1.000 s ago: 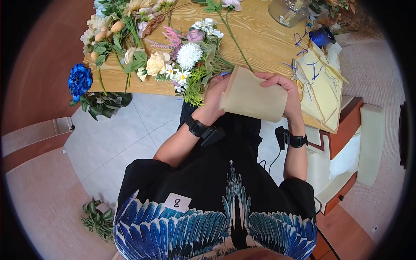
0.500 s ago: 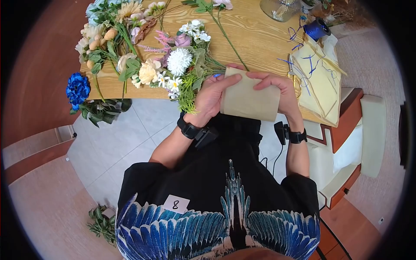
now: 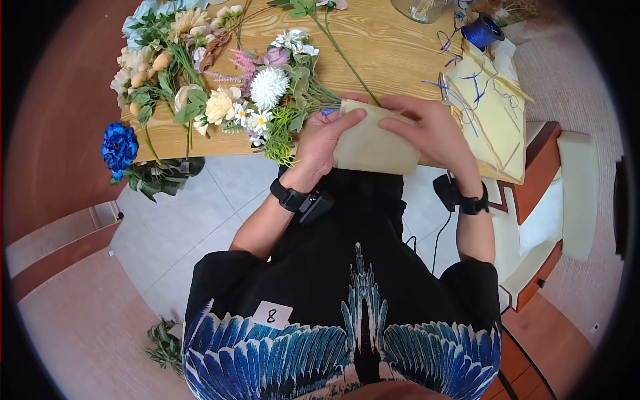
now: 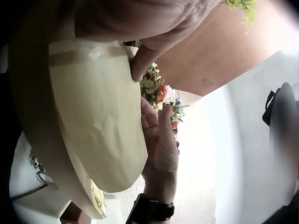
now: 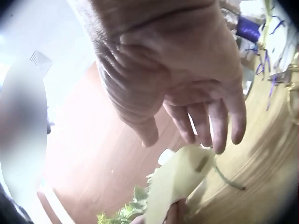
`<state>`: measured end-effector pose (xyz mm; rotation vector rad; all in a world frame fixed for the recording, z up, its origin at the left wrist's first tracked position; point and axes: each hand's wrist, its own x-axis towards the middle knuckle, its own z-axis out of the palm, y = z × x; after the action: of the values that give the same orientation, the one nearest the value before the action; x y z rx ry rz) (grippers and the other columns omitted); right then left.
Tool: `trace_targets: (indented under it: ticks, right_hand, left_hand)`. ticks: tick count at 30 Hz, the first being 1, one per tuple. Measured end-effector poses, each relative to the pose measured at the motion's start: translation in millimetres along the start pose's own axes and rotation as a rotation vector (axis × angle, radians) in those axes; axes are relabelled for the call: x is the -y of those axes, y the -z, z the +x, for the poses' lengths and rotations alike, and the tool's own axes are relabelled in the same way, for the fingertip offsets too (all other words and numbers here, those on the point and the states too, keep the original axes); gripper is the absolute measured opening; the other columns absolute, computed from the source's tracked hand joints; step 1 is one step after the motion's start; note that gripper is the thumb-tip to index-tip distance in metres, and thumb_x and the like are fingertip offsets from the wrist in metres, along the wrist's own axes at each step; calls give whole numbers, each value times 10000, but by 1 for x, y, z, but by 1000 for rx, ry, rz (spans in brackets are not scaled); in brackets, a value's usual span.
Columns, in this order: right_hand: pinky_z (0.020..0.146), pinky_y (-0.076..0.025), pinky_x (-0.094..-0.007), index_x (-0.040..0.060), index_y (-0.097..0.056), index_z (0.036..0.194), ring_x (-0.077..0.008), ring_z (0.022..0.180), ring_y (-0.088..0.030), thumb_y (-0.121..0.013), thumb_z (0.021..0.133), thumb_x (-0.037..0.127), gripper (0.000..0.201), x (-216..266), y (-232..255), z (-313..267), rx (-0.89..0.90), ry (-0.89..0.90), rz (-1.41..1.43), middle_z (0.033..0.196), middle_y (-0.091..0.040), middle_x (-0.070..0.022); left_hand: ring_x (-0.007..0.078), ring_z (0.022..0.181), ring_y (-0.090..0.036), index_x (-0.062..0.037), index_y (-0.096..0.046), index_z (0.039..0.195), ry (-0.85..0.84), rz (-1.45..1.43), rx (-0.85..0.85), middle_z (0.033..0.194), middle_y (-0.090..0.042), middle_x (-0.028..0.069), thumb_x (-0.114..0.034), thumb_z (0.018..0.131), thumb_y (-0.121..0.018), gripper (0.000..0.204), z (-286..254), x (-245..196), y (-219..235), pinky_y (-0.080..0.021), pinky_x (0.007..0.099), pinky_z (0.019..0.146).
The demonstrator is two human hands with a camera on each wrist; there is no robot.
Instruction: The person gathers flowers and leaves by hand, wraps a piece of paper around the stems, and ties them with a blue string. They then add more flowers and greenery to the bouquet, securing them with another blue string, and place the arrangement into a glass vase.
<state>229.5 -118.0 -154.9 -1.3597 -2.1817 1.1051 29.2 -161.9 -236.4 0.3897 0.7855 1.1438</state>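
The left hand (image 3: pixel 317 143) grips a folded beige paper (image 3: pixel 377 143), its thumb over the near face. Stems of a mixed bouquet (image 3: pixel 270 90) run behind the paper at that hand; whether its hidden fingers hold them too, I cannot tell. The right hand (image 3: pixel 433 130) is at the paper's upper right, thumb over the front. In the right wrist view, the right hand (image 5: pixel 182 84) has its fingers extended and thumb apart, fingertips close to the paper (image 5: pixel 175 177). The left wrist view shows the paper (image 4: pixel 100 116) broadside, with the right hand (image 4: pixel 161 149) along its edge.
Loose flowers (image 3: pixel 190 73) cover the table's left side, with a blue flower (image 3: pixel 119 148) at its corner. A long green stem (image 3: pixel 343 53) lies behind the paper. At the right are a blue ribbon spool (image 3: pixel 482 31), yellow sheets (image 3: pixel 490 120) and ribbon pieces; a glass jar (image 3: pixel 421 8) stands behind.
The right hand has moved left over the paper's upper part, its fingers now straighter and its wrist further right. Left hand, paper and bouquet have shifted slightly left and up in view.
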Motion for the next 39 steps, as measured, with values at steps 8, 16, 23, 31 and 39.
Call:
trace_targets:
  ticks: [8, 16, 23, 31, 39]
  right_hand:
    - [631, -490, -361, 16, -700, 1041, -295, 675, -649, -685, 859, 248, 295, 8, -13, 9, -20, 80, -235, 827, -684, -178]
    - [625, -500, -364, 26, -707, 1018, -311, 666, -645, -666, 870, 245, 268, 1, -19, 9, -94, 88, -266, 831, -688, -166]
    - [602, -484, -329, 8, -707, 1034, -234, 618, -619, -695, 865, 248, 293, 4, -19, 10, -76, 1, -198, 811, -695, -150]
    - [601, -470, -371, 35, -721, 1002, -277, 626, -601, -668, 863, 233, 248, 31, 0, 23, -28, 22, -217, 745, -670, -158]
    - [627, -482, -446, 62, -733, 936, -359, 694, -634, -638, 843, 224, 210, 58, 13, 31, -23, 79, -364, 715, -651, -171]
  left_hand:
    - [136, 884, -683, -37, -603, 1174, -23, -48, -25, 1004, -710, 81, -51, 898, -685, 289, 1, -1, 0, -554, 282, 781]
    - [106, 849, -681, -8, -649, 1096, -32, 167, 106, 991, -714, 68, -58, 902, -679, 203, 0, -3, 6, -547, 255, 765]
    - [93, 800, -684, 18, -650, 1106, -20, 205, 69, 973, -725, 71, -60, 908, -663, 213, -4, -1, 9, -541, 230, 733]
    - [81, 792, -674, 33, -648, 1077, -239, 188, -22, 964, -721, 87, -35, 916, -635, 175, 1, -3, -7, -530, 211, 710]
    - [28, 676, -536, 1, -631, 968, -408, 237, -158, 803, -608, -27, -48, 875, -710, 132, 8, -16, -21, -446, 208, 597]
